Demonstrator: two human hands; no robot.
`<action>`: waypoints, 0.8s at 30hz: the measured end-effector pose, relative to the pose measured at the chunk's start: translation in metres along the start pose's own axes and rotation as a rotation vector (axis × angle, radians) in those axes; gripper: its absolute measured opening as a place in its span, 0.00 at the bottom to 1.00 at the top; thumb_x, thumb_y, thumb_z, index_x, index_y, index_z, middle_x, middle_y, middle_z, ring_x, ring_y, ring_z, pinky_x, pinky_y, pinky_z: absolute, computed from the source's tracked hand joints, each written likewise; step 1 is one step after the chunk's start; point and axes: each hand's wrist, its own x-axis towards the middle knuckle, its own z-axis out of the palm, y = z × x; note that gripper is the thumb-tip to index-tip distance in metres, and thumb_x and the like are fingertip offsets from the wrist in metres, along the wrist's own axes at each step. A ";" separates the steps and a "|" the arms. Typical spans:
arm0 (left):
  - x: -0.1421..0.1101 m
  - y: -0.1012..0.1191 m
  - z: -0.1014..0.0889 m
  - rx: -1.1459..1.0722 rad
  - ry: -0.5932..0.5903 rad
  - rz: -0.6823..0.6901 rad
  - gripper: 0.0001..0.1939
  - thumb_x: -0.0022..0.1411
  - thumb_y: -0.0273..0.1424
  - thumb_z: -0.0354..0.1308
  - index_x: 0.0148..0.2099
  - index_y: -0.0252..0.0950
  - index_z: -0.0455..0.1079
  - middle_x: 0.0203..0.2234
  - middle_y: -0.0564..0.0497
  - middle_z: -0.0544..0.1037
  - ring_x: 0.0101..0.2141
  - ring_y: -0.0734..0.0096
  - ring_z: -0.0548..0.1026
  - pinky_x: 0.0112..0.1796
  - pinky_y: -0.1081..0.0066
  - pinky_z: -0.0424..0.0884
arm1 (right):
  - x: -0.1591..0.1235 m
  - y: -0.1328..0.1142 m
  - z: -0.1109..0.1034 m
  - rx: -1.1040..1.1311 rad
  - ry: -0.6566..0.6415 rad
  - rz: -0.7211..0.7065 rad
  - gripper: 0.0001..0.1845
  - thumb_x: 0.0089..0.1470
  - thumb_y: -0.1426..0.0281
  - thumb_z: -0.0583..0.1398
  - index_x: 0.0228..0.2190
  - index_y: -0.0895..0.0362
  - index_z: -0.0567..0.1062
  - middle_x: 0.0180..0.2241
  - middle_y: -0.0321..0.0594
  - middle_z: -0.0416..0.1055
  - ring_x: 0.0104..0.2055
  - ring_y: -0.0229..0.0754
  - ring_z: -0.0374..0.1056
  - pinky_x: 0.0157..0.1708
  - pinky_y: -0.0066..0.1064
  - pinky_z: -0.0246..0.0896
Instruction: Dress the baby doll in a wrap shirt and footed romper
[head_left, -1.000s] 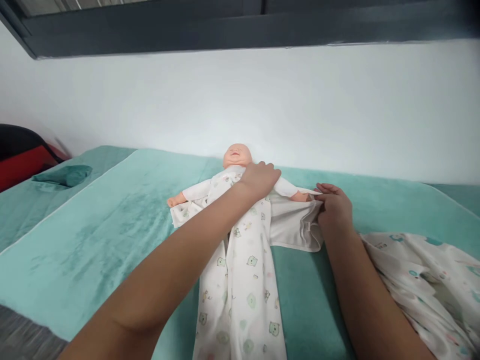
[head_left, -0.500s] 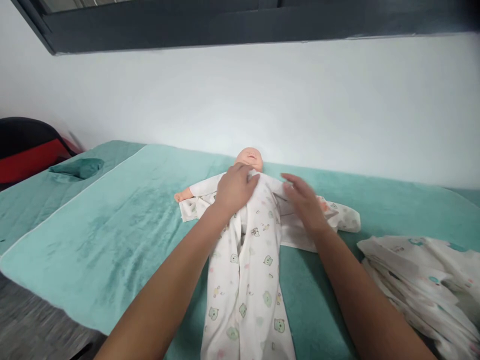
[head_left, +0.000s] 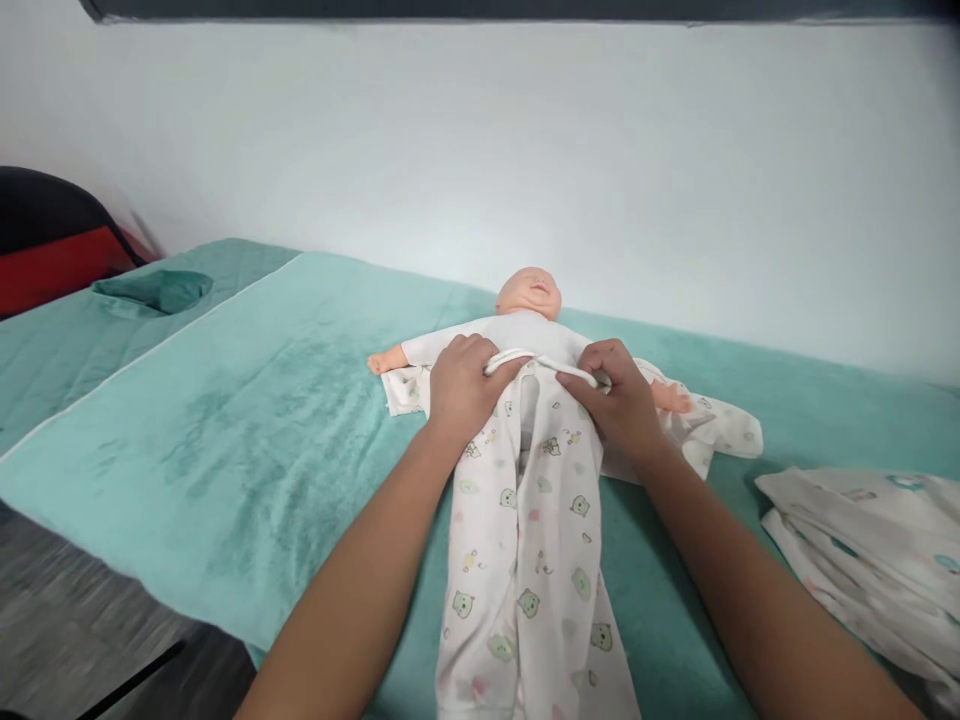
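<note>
A baby doll [head_left: 529, 292] in a white long-sleeved top lies on its back, its head toward the wall and its arms spread. White baby pants [head_left: 525, 560] with green bear prints cover its lower body and stretch toward me. My left hand [head_left: 466, 385] pinches the left part of the waistband, and my right hand [head_left: 619, 390] grips the right part. Between them the waistband edge is lifted and folded. A printed baby shirt [head_left: 724, 425] lies spread beneath the doll's arms, showing on both sides. The doll's legs are hidden.
A green padded cover [head_left: 225, 440] spreads over the bed against a white wall. At the right lies a bunched white printed cloth [head_left: 870, 560]. A hole with a raised rim [head_left: 154, 290] is at the far left, near a black-and-red chair [head_left: 60, 250].
My right hand was apart from the pants and now holds the waistband. The waistband has come down from the doll's chest toward its belly. The view has tilted downward.
</note>
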 end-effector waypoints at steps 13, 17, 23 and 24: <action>-0.044 -0.016 -0.071 -0.304 -0.596 -0.116 0.30 0.49 0.39 0.68 0.54 0.41 0.67 0.49 0.50 0.73 0.47 0.61 0.72 0.45 0.68 0.69 | -0.033 -0.013 -0.032 0.030 -0.367 0.213 0.24 0.42 0.53 0.69 0.38 0.54 0.74 0.38 0.37 0.72 0.39 0.44 0.66 0.39 0.32 0.60; -0.064 -0.008 -0.056 -0.167 -0.395 -0.059 0.09 0.54 0.34 0.61 0.39 0.38 0.69 0.35 0.53 0.75 0.39 0.64 0.72 0.41 0.68 0.66 | -0.057 -0.024 -0.027 -0.128 -0.281 0.265 0.16 0.49 0.55 0.65 0.26 0.55 0.70 0.26 0.32 0.67 0.32 0.41 0.62 0.34 0.31 0.56; -0.085 -0.005 -0.069 -0.254 -0.448 -0.144 0.18 0.57 0.41 0.61 0.47 0.39 0.66 0.38 0.54 0.72 0.38 0.67 0.71 0.39 0.70 0.67 | -0.088 -0.033 -0.024 -0.072 -0.139 0.328 0.13 0.49 0.59 0.63 0.29 0.53 0.67 0.25 0.30 0.63 0.28 0.38 0.58 0.30 0.29 0.54; -0.087 -0.006 -0.075 -0.246 -0.520 -0.129 0.25 0.54 0.42 0.64 0.51 0.40 0.66 0.41 0.53 0.72 0.40 0.66 0.71 0.41 0.69 0.68 | -0.093 -0.036 -0.026 -0.076 -0.213 0.328 0.14 0.48 0.58 0.64 0.32 0.53 0.69 0.27 0.30 0.65 0.29 0.39 0.59 0.31 0.30 0.56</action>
